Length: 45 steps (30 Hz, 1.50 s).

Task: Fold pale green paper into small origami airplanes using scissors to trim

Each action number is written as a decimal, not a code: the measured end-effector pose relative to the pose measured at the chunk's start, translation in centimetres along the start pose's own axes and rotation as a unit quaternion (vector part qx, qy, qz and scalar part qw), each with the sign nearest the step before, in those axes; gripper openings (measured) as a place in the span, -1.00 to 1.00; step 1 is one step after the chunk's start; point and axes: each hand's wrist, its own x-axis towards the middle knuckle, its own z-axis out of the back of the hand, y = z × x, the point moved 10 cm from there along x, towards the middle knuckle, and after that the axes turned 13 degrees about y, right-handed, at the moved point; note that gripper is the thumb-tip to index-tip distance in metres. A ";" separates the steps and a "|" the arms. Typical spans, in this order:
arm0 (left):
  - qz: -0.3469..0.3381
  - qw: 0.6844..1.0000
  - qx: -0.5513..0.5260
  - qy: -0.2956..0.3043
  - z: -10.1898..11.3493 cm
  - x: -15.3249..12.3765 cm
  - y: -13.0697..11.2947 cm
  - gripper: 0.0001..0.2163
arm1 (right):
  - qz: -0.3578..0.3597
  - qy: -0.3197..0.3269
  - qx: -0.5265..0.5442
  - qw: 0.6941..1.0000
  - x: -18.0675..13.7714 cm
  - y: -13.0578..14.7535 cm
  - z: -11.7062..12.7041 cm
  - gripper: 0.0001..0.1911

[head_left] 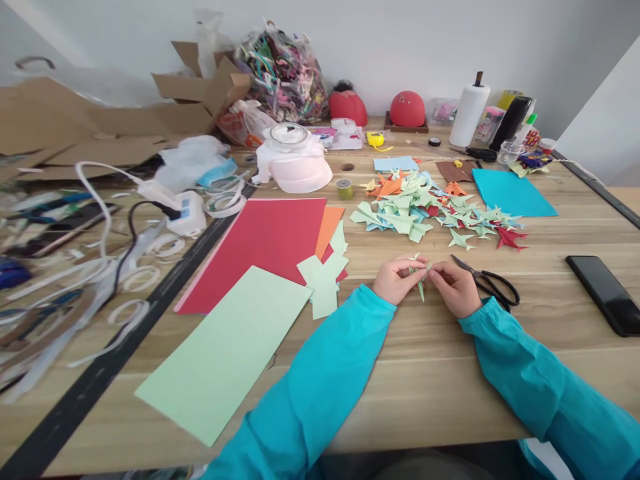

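Observation:
Between my two hands is a small folded piece of pale green paper (421, 288), its pointed ends sticking out above and below the fingers. My left hand (397, 279) pinches it from the left, and my right hand (454, 287) has thumb and finger closed on its right side. Black-handled scissors (493, 283) lie partly behind my right hand. Beyond the hands spreads a pile of folded paper stars (410, 203), mostly pale green with some orange, blue and red. Cross-shaped green paper cutouts (324, 283) lie left of my left hand.
A pale green sheet (225, 353) and a red sheet (270, 243) lie at the left. A blue sheet (515, 193) is at the back right, a phone (607, 293) at the right. Cables, strips and a charger (186, 213) crowd the far left, with a cardboard box (195, 100) behind.

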 end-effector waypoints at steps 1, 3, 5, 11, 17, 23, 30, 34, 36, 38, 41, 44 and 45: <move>-0.009 1.000 0.012 -0.003 0.0 0.0 -0.3 -0.85 | -0.009 -0.004 0.003 1.000 0.0 -0.1 0.1 -0.77; -0.024 0.999 0.035 -0.009 0.1 -0.1 -0.7 -0.87 | -0.023 -0.012 0.019 0.999 -0.1 -0.4 0.2 -0.78; -0.032 0.998 0.049 -0.011 0.0 -0.2 -1.0 -0.89 | -0.027 -0.015 0.040 0.999 -0.1 -0.5 0.3 -0.79; -0.018 0.999 0.050 0.000 -0.2 -0.2 -0.9 -0.89 | -0.021 -0.011 0.063 0.998 -0.1 -0.4 0.3 -0.84; 0.013 0.999 0.037 0.018 -0.4 -0.2 -0.4 -0.88 | -0.009 -0.020 0.058 0.998 0.0 -0.5 0.7 -0.86; 0.025 0.999 0.016 0.044 -1.1 -0.1 -0.1 -0.79 | 0.012 -0.021 0.077 0.997 0.0 0.1 0.6 -0.87; 0.054 0.995 0.029 0.076 -1.4 0.0 0.2 -0.76 | 0.030 -0.001 0.089 0.996 0.0 0.4 0.2 -0.85; 0.049 0.994 0.043 0.089 -1.6 0.0 0.3 -0.79 | 0.037 -0.008 0.073 0.997 -0.1 0.2 0.3 -0.87; 0.052 0.993 0.037 0.098 -1.8 0.0 0.4 -0.80 | 0.034 -0.013 0.060 0.998 -0.2 0.1 0.4 -0.88; 0.055 0.993 0.027 0.104 -1.9 0.0 0.5 -0.82 | 0.035 -0.014 0.044 0.998 -0.2 0.2 0.5 -0.89; 0.047 0.992 0.021 0.111 -1.9 0.1 0.2 -0.83 | 0.049 -0.014 0.000 0.999 -0.3 0.9 0.6 -0.90; 0.036 0.991 0.027 0.127 -2.2 0.2 -0.2 -0.81 | 0.079 -0.011 -0.056 0.995 -0.4 2.0 0.7 -0.92; 0.034 0.990 0.030 0.130 -2.2 0.3 -0.3 -0.80 | 0.089 -0.010 -0.072 0.993 -0.4 2.3 0.6 -0.92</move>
